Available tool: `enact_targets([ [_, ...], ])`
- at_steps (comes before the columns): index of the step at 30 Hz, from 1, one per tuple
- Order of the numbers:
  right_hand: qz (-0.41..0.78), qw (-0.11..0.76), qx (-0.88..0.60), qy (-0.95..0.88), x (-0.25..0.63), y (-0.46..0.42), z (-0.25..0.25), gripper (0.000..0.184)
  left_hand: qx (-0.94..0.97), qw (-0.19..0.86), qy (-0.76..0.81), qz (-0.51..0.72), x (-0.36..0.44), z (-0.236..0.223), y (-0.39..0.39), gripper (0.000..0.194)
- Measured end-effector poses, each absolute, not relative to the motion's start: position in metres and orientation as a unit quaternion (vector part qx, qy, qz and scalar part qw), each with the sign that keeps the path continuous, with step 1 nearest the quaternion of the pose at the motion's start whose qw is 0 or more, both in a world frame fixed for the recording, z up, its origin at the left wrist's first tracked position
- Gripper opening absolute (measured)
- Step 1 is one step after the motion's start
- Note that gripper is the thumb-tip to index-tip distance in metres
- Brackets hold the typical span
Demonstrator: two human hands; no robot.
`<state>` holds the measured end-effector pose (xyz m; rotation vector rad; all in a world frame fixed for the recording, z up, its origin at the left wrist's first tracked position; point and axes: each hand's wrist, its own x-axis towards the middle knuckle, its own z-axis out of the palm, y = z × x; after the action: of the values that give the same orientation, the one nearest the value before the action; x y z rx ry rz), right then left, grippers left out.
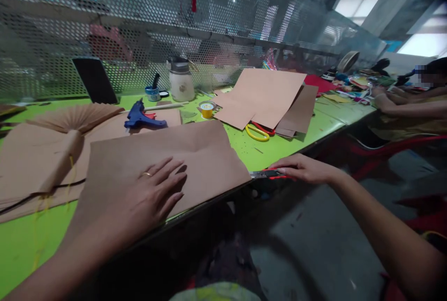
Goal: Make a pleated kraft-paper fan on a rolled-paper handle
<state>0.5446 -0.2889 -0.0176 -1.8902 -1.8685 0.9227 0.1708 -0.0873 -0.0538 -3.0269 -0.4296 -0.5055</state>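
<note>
- At the far left, a pleated brown paper piece (75, 117) with a rolled paper stem lies on the green table (21, 250); yellow threads hang from it.
- Behind it, a dark flat panel (94, 80) leans against the perforated metal screen (139, 61).
- Next comes a blue glue gun (141, 118), which lies just behind the large brown sheet (206, 152).
- The left hand (157, 191) rests on this sheet with the fingers a little spread; it grasps nothing.
- The sheet lies at the front edge of the table.
- Behind stand a lidded jar (181, 86) and, nearer, a yellow tape roll (207, 111).
- Further right, yellow-and-red scissor handles (257, 134) show from under other brown sheets (267, 91).
- The right hand (305, 169) grips a red cutter knife (274, 173); its blade seems to touch the sheet's right corner, though the contact is small to see.
- At far right, another person's forearm (415, 107) reaches over the table.
</note>
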Motion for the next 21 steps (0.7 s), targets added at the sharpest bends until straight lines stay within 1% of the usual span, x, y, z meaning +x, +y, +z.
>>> enact_targets([
  [3, 0.335, 0.194, -0.66, -0.644, 0.543, -0.293, -0.026, 0.043, -0.98, -0.038, -0.082, -0.18, 0.187, -0.049, -0.097, 0.036],
  [6, 0.348, 0.206, -0.656, -0.637, 0.54, -0.293, -0.034, 0.045, -0.983, -0.069, -0.048, -0.165, 0.203, -0.049, -0.104, 0.037],
  [10, 0.324, 0.216, -0.644, -0.658, 0.537, -0.293, -0.037, 0.048, -0.99, -0.064, -0.055, -0.116, 0.208, -0.051, -0.108, 0.044],
  [12, 0.312, 0.224, -0.625, -0.68, 0.537, -0.293, -0.037, 0.045, -0.991, -0.06, -0.056, -0.105, 0.205, -0.054, -0.107, 0.046],
  [15, 0.306, 0.238, -0.602, -0.698, 0.539, -0.295, -0.039, 0.04, -0.992, -0.055, -0.058, -0.095, 0.203, -0.057, -0.106, 0.045],
  [21, 0.275, 0.254, -0.595, -0.711, 0.55, -0.302, -0.047, 0.039, -0.994, -0.054, -0.068, -0.066, 0.204, -0.057, -0.106, 0.044],
])
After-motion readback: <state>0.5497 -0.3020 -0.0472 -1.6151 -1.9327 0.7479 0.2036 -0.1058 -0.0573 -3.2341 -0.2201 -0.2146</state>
